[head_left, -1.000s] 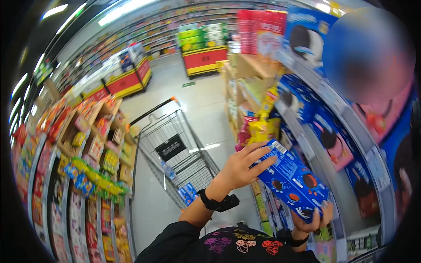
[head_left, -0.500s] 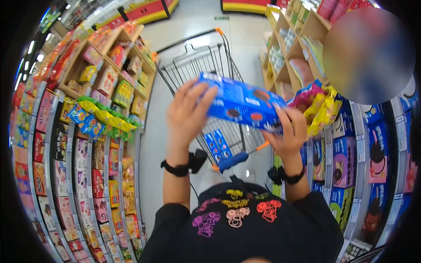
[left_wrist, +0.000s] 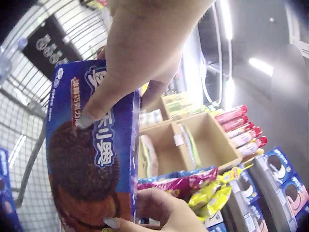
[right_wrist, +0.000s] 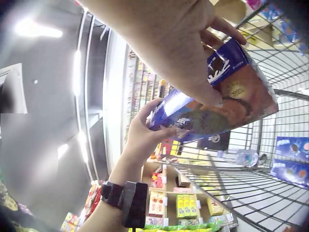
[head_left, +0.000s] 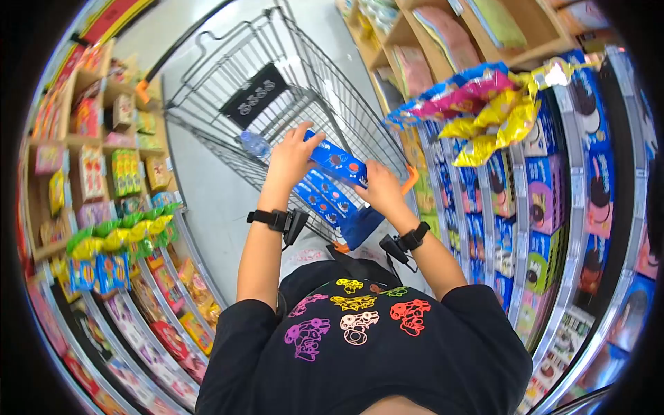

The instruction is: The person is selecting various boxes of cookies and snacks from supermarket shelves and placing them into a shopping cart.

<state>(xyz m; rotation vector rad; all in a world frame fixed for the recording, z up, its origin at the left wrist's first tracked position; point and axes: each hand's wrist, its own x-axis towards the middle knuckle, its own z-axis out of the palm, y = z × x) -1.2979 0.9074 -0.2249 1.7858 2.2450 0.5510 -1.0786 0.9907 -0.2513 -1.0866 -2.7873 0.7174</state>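
Both hands hold a blue box of chocolate sandwich cookies (head_left: 337, 163) over the shopping cart (head_left: 332, 76). My left hand (head_left: 290, 153) grips one end; in the left wrist view its thumb lies across the printed front. At the other end, my right hand (head_left: 384, 188) holds the box with its thumb (right_wrist: 205, 94) on the front face. Below the held box, similar blue cookie boxes (head_left: 319, 197) lie in the cart. Next to them in the basket is a clear plastic bottle (head_left: 255, 144).
A dark blue item (head_left: 362, 225) sits at the cart's near edge. Shelves of packaged snacks line both sides. Hanging snack bags (head_left: 481, 114) jut out on the right, others (head_left: 117, 238) on the left. A wooden bin unit (head_left: 443, 41) stands beyond the cart.
The cookie box came away from the right-hand shelf and swung left, then down over the cart, held by both hands throughout. The head view has tilted down and closer to the cart.
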